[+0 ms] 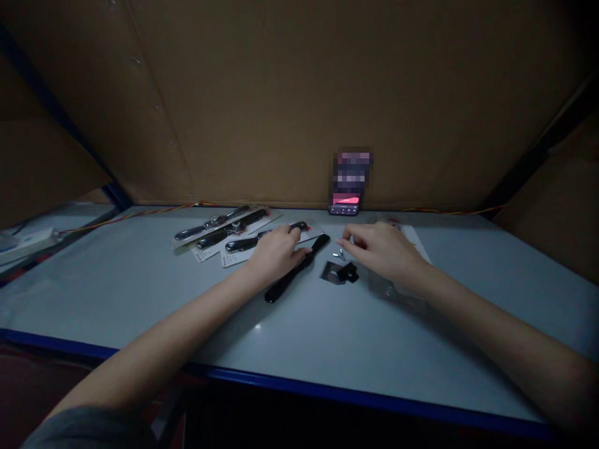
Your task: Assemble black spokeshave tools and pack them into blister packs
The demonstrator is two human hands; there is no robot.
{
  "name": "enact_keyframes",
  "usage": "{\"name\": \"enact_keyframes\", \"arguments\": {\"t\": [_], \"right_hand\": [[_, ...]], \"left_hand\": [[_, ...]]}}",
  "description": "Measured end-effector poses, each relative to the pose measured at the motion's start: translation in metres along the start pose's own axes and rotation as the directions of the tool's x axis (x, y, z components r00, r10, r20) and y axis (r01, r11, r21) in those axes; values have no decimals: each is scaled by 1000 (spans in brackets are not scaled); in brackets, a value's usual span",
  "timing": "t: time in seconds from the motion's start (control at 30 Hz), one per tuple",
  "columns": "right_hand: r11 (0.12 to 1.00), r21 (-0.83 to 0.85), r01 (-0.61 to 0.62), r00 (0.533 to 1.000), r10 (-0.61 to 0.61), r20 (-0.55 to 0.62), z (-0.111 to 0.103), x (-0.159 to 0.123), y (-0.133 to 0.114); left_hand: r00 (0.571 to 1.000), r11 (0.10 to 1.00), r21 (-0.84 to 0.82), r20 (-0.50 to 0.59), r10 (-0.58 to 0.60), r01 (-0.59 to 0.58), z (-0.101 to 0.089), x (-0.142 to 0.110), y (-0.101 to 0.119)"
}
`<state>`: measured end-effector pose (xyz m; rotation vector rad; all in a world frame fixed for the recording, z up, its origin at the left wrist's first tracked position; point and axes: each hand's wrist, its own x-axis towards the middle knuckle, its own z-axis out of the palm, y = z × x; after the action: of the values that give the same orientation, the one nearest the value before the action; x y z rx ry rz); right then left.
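Note:
My left hand [276,252] rests with its fingers on a carded black-handled tool [246,243], and its thumb lies against a long black bar-shaped handle [294,271] on the table. Two more carded tools [229,227] lie to the left, on white backing cards. My right hand [381,249] hangs just right of a small metal wing nut [339,254], apart from it and holding nothing I can see. Below the nut, a black plastic part [349,272] sits on a small grey square sheet [329,272].
The pale grey table [140,299] has a blue front edge. A clear plastic bag [397,294] lies under my right wrist, with a white sheet [414,244] behind it. A blurred upright card on a dark stand [344,210] leans against the cardboard back wall [299,100].

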<state>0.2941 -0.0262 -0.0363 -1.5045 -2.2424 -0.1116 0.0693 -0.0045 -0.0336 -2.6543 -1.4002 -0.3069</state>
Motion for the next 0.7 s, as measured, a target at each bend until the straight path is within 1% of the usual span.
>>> {"name": "enact_keyframes", "arguments": {"t": [0.07,0.13,0.17,0.2,0.27,0.33,0.47,0.57,0.7], "right_hand": [[1000,-6,14,1000,-14,-3,1,0,1],[1000,-5,19,1000,-19,-6,2,0,2],[1000,-3,22,1000,-22,-8,3,0,3],[1000,-2,25,1000,-26,-10,4,0,3],[999,-3,37,999,-37,-13,6,0,5],[999,-9,44,999,-44,-19,7,1,5],[998,-9,60,998,-61,-29,8,1,5],[997,-12,80,996,-80,-29,7,1,5],[996,-9,93,995,-93,-31,6,0,3]], "left_hand": [[999,999,32,-27,-25,26,-8,4,-21],[999,998,63,-32,-23,25,-15,8,-44],[1000,998,60,8,-30,29,-17,10,-55],[996,998,45,76,-40,37,-19,12,-64],[975,999,-1,216,-46,47,-20,14,-76],[958,998,-28,282,-49,59,-19,16,-81],[959,993,-75,274,-66,90,-15,18,-83],[946,980,-120,301,-116,159,-15,22,-83],[908,957,-127,369,-200,262,-18,28,-84]]}}
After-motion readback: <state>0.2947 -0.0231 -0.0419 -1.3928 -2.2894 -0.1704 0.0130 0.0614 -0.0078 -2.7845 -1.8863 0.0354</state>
